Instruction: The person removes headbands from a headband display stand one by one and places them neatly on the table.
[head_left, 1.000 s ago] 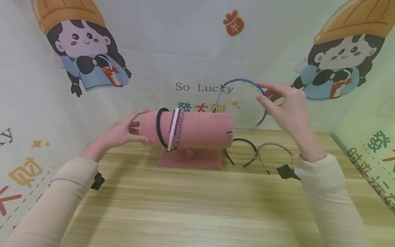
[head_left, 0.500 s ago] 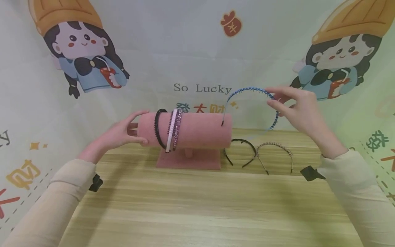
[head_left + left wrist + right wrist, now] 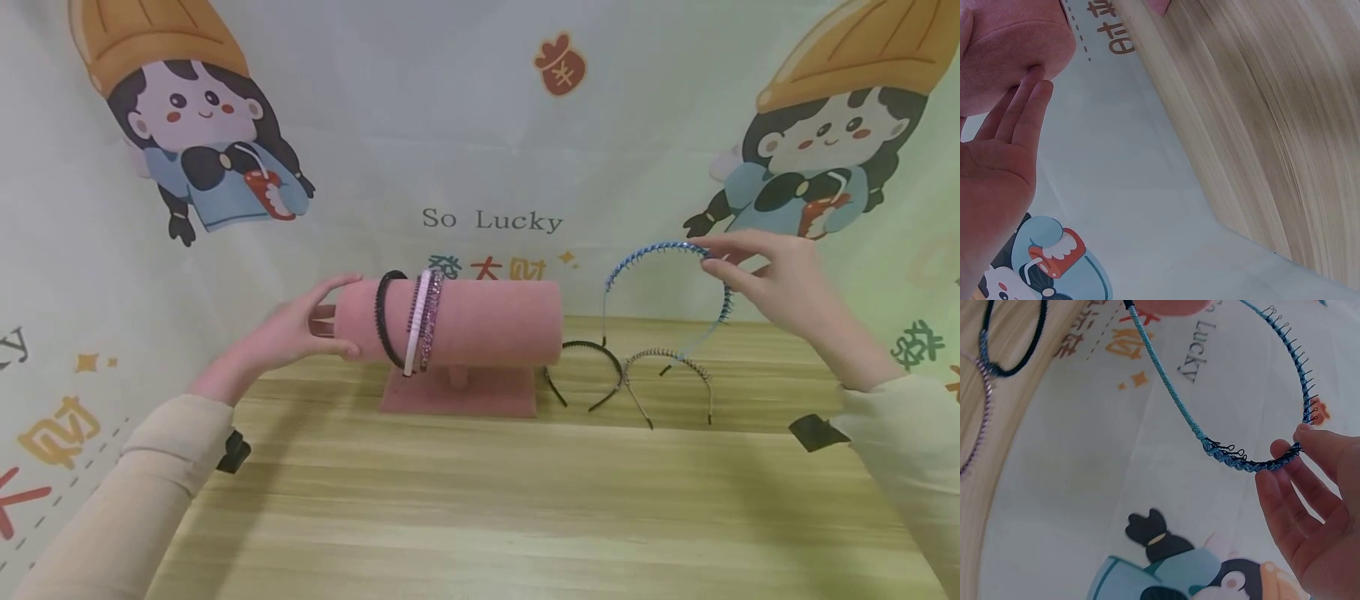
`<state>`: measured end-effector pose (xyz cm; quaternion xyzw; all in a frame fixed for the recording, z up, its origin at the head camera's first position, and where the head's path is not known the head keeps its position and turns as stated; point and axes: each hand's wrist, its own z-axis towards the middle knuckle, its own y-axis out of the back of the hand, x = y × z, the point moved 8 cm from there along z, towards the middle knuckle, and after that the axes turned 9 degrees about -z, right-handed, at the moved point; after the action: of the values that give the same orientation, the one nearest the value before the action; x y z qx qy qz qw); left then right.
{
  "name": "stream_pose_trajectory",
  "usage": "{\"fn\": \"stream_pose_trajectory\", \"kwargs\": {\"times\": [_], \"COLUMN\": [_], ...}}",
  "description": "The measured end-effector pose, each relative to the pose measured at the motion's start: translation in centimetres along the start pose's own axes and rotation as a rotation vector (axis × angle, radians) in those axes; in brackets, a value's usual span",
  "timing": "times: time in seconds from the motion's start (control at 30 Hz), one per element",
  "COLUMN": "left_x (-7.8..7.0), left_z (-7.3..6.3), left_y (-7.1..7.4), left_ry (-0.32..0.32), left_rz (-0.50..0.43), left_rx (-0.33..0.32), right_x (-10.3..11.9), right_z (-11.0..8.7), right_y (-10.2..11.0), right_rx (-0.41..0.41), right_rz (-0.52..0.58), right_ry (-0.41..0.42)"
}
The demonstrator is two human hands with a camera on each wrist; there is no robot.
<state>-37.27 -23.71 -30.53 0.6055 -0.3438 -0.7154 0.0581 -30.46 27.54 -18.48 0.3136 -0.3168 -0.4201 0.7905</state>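
My left hand (image 3: 281,333) holds the left end of a pink padded headband stand (image 3: 498,321), thumb in front and a finger over the top. In the left wrist view other fingers touch its end face. A black headband (image 3: 382,321), a white headband (image 3: 417,323) and a glittery purple headband (image 3: 431,323) sit around the roll. Right of the stand, my right hand (image 3: 787,287) pinches a blue toothed headband (image 3: 648,249) at its wrapped upper arc. In the right wrist view the blue headband (image 3: 1169,387) shows wire loops; its far tips appear free of the roll.
A black headband (image 3: 618,365) and a pale beaded headband (image 3: 663,353) lie side by side on the wooden table (image 3: 480,500), beneath the raised blue one. A printed cloth (image 3: 420,125) hangs behind and along both sides.
My right hand has moved right and down with the blue headband, drawing it off the roll's right end. My left hand has kept its hold on the stand.
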Motion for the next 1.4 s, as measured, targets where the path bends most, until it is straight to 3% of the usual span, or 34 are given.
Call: {"fn": "stream_pose_trajectory", "kwargs": {"times": [0.7, 1.0, 1.4], "left_x": [0.1, 0.3, 0.2], "left_z": [0.1, 0.1, 0.1], "left_y": [0.1, 0.0, 0.0], "left_ry": [-0.026, -0.009, -0.022], "left_rz": [-0.003, 0.015, 0.016], "left_rx": [-0.009, -0.021, -0.010], "right_x": [-8.1, -11.2, -13.3], "right_z": [-1.0, -2.2, -2.5], "right_y": [-1.0, -1.3, -1.8], "right_rx": [0.093, 0.144, 0.186], "right_rz": [-0.174, -0.171, -0.206], "right_ry": [0.010, -0.081, -0.162]}}
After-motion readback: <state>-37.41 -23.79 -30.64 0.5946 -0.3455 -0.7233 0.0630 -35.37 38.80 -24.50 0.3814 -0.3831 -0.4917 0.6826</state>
